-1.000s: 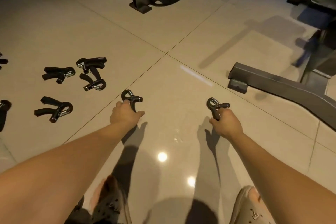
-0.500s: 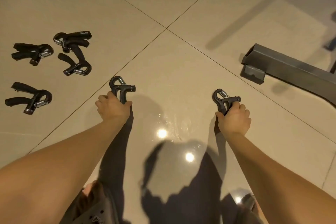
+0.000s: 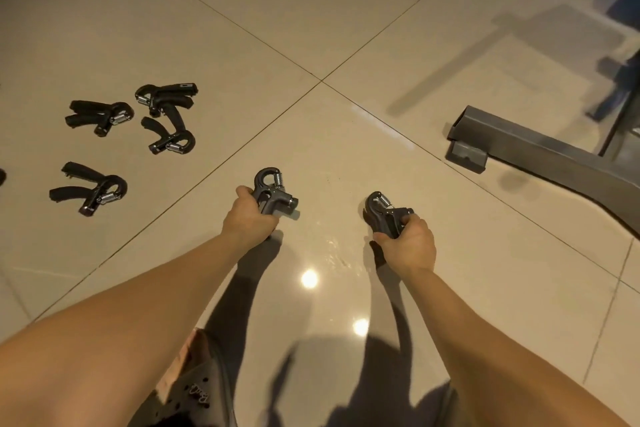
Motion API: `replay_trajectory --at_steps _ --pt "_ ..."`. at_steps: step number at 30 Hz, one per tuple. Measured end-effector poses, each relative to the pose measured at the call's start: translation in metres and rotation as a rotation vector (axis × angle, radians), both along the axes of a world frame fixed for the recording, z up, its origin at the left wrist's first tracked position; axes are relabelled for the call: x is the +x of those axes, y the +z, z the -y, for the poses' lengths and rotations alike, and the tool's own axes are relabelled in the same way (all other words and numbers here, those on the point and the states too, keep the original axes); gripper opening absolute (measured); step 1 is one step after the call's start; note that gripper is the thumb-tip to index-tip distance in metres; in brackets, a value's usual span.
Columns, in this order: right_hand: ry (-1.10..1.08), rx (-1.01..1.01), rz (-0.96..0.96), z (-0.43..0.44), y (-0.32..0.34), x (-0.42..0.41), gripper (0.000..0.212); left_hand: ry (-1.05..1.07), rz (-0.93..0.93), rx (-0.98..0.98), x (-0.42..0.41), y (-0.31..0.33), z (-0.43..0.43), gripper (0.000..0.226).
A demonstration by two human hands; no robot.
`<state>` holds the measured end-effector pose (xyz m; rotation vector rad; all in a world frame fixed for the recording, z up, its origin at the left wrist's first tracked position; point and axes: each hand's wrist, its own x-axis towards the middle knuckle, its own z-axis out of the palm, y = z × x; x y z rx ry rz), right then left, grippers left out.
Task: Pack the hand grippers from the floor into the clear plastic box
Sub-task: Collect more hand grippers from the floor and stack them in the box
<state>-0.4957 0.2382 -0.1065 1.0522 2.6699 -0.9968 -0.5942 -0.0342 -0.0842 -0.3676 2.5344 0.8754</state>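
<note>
A person stands over a glossy tiled floor (image 3: 398, 45), each hand holding one hand gripper by its handles. The left hand (image 3: 247, 218) has its fingers wrapped closed around a dark grey hand gripper (image 3: 272, 192), spring loop pointing to the far side; the right hand (image 3: 408, 244) has its fingers closed on a second gripper (image 3: 384, 211). Four more black grippers lie on the floor to the far left: one (image 3: 100, 116), a touching pair (image 3: 166, 97) and (image 3: 171, 137), and a nearer one (image 3: 91, 189). Each is a two-handled squeeze tool with a silver coil spring and an adjustment knob. The clear plastic box is not in view. The step in hand appears to be carrying this pair to the box; it is best done with a firm hold on both handles so the spring cannot snap them apart, laying them flat to leave room for the rest. A grey metal bench foot (image 3: 512, 146) lies to the right.
</note>
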Motion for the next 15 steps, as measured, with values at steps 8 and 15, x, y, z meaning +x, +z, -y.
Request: replay_trajectory --at_steps 8,15 --pt "0.135 0.074 -0.262 0.011 0.126 0.004 0.055 -0.213 -0.227 0.025 0.054 0.111 0.001 0.059" --pt "0.276 0.204 -0.401 0.026 0.242 0.073 0.059 -0.37 -0.479 -0.057 0.13 0.228 0.011 0.051"
